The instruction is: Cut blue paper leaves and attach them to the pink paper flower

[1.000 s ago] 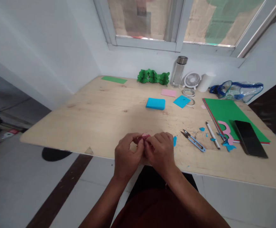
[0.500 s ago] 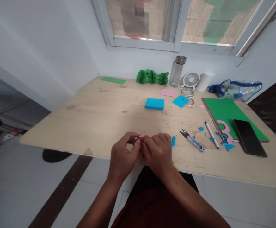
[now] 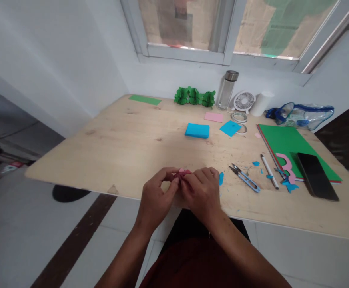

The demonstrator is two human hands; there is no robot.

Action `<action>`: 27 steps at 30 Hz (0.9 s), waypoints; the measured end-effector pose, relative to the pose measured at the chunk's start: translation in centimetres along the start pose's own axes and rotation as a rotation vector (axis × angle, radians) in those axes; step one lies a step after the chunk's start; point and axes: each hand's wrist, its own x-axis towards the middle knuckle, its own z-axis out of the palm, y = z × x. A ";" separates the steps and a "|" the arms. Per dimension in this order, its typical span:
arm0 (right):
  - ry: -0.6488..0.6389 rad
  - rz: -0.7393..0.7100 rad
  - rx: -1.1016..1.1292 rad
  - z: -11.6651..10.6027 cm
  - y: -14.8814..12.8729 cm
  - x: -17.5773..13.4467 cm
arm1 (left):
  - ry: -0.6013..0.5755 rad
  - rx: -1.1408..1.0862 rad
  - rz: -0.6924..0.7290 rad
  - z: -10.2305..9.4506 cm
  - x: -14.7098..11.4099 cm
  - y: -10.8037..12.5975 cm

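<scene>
Between my two hands, near the table's front edge, is a small piece of pink paper (image 3: 184, 172), mostly covered by fingers. My left hand (image 3: 158, 193) pinches its left side with thumb and forefinger. My right hand (image 3: 202, 190) is closed on its right side, the fingers curled over it. How the paper is folded or shaped cannot be made out. A blue paper scrap (image 3: 221, 178) lies just right of my right hand. Farther right lie blue-handled thread snips (image 3: 246, 179) with their blades apart.
Ahead lie a blue paper stack (image 3: 197, 131), a blue sheet (image 3: 230, 128) and tape rolls (image 3: 239, 117). Green paper cutouts (image 3: 194, 97), a glass bottle (image 3: 226, 92) and a fan (image 3: 244, 101) stand by the wall. Rightward are a white pen (image 3: 269, 171), phone (image 3: 317, 176) and green sheets (image 3: 288, 140).
The camera view has shifted slightly, so the tabletop things appear a little farther right. Both hands keep nearly the same grip on the pink paper.
</scene>
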 end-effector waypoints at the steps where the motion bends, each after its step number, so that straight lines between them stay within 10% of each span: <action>1: 0.001 -0.003 -0.003 0.0 0.0 0.0 | -0.003 0.002 0.007 0.0 0.0 0.0; 27: -0.033 -0.045 0.012 -0.4 0.2 0.2 | -0.319 0.183 0.191 -2.6 3.2 -0.4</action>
